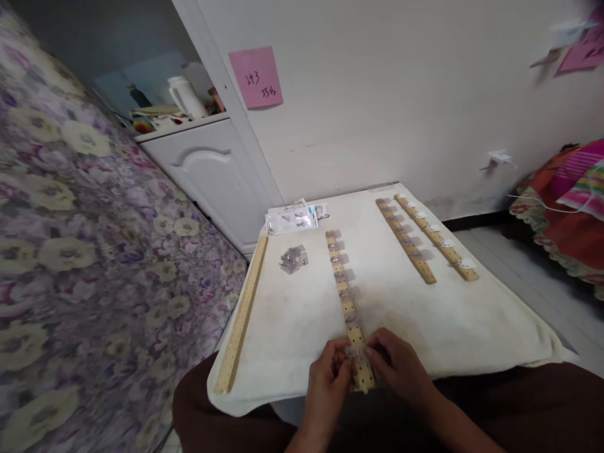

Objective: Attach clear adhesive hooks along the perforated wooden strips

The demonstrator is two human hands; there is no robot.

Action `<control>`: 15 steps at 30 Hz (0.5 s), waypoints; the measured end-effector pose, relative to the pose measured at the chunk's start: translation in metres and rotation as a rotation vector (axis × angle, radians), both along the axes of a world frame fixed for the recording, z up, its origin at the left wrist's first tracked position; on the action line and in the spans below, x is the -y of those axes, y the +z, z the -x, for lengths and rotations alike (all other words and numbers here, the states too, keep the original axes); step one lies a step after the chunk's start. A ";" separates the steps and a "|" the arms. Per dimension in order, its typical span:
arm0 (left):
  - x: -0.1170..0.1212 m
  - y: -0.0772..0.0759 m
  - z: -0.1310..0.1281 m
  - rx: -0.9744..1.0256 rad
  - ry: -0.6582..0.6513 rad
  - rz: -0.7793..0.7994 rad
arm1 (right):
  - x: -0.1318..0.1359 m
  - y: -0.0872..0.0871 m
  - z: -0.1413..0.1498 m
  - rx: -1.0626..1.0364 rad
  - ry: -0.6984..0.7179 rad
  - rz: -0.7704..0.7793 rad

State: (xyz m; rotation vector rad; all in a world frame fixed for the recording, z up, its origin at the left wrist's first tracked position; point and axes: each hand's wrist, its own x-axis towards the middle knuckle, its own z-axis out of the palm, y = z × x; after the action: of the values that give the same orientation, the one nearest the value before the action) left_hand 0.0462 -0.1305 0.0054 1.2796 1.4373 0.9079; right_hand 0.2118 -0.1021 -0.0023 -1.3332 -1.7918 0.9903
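A pale wooden strip with small holes [350,308] runs away from me down the middle of the table. Small clear plastic pieces with thin metal parts [338,275] sit along it at intervals. At its near end, my left hand [333,371] closes thumb and fingers on the left side of a small clear plastic piece [356,353] lying over the strip. From the right, my right hand [396,362] pinches the same piece. Its exact kind is too small to make out. Left of the strip lies a loose pile of similar clear and metal pieces [293,259].
Another holed wooden strip [243,318] lies along the table's left edge. Two filled strips rest at right, one with clear pieces [406,239], one with white round pieces [436,238]. Flat clear packets [292,220] lie at the back left, near the wall. A floral curtain [117,264] hangs at left.
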 end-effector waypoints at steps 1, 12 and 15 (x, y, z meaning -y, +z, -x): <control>-0.001 0.000 0.000 -0.032 0.003 -0.006 | -0.001 -0.001 0.001 0.002 -0.003 0.009; -0.006 0.002 0.002 -0.192 -0.035 -0.049 | -0.008 -0.006 -0.002 -0.039 -0.014 0.125; -0.005 -0.001 0.003 -0.130 -0.045 -0.014 | -0.009 -0.005 -0.002 -0.036 -0.034 0.118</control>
State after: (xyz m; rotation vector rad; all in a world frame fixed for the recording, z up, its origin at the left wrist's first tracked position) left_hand 0.0428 -0.1260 0.0043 1.3973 1.4990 0.8184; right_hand 0.2142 -0.0930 -0.0075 -1.4039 -1.7017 1.1094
